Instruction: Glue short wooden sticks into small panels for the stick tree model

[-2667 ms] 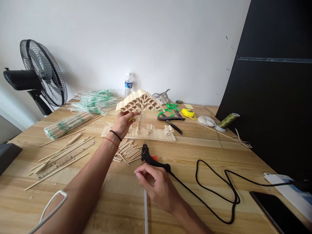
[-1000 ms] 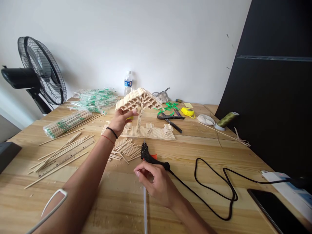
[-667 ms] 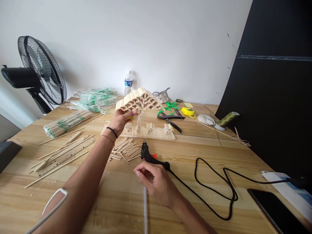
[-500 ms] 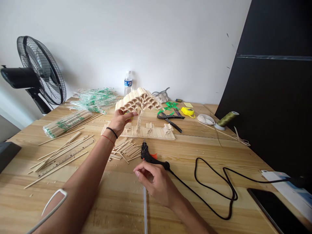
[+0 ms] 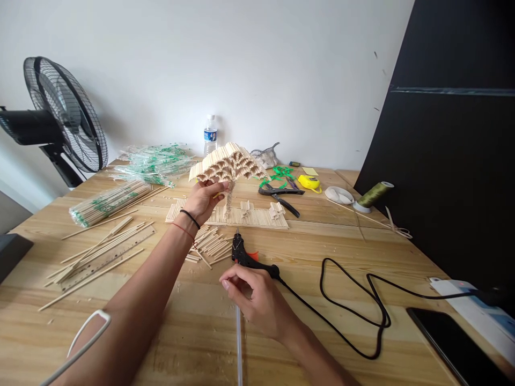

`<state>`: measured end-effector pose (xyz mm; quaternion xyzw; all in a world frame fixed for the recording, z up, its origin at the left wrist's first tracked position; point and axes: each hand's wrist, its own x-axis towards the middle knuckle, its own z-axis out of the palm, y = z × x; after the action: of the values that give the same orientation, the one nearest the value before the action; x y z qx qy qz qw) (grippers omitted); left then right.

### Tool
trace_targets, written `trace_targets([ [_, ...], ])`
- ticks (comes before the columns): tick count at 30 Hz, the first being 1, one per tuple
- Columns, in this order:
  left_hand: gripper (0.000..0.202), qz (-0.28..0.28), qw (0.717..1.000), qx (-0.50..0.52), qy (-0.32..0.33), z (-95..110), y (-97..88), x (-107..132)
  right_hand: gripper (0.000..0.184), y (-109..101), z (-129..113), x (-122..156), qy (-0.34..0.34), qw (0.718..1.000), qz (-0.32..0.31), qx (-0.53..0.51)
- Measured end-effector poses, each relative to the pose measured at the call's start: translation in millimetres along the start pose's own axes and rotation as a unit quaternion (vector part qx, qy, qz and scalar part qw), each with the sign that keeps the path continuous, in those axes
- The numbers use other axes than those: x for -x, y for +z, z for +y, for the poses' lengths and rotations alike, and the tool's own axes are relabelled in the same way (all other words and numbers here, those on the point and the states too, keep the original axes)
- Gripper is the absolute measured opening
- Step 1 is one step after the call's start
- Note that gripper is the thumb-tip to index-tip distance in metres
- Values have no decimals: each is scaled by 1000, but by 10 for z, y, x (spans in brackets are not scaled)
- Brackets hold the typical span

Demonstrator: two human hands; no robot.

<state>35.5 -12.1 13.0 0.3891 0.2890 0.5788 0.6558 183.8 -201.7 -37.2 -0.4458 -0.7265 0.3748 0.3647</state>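
Note:
A model built of pale wooden sticks (image 5: pixel 229 155), with a sloping stepped roof on a slim post, stands on a flat stick base (image 5: pixel 265 219) bearing small stacked blocks. My left hand (image 5: pixel 207 199) is closed at the post just under the roof, thumb and fingertips against it; part of the base is hidden behind this hand. Curled fingers and a thumb drawn close together mark my right hand (image 5: pixel 259 300), low over the table; anything between its fingertips is too small to make out. Just beyond it lies a black glue gun (image 5: pixel 245 254) with an orange trigger, nozzle toward the base. A clear glue stick (image 5: pixel 238 343) extends below.
Cut sticks (image 5: pixel 213 244) lie before the base. Leftward are long sticks by a ruler (image 5: pixel 108 257), a bagged stick bundle (image 5: pixel 110 202) and a fan (image 5: pixel 64 118). Pliers (image 5: pixel 281 195), a tape measure (image 5: pixel 309 183), thread (image 5: pixel 374 197), a looping cord (image 5: pixel 350 300) and a phone (image 5: pixel 450 343) occupy the right.
My left hand has slid right along the underside of the roof, to the post. My right hand keeps its curled pose, and the glue gun stays in place.

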Motion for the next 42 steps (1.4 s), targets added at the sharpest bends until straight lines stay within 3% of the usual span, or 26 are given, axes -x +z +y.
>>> trace_targets([
  [42,34,8,999,35,29,-18,-22,-45,18,-3,-1,1,10,1000,-6,-12],
])
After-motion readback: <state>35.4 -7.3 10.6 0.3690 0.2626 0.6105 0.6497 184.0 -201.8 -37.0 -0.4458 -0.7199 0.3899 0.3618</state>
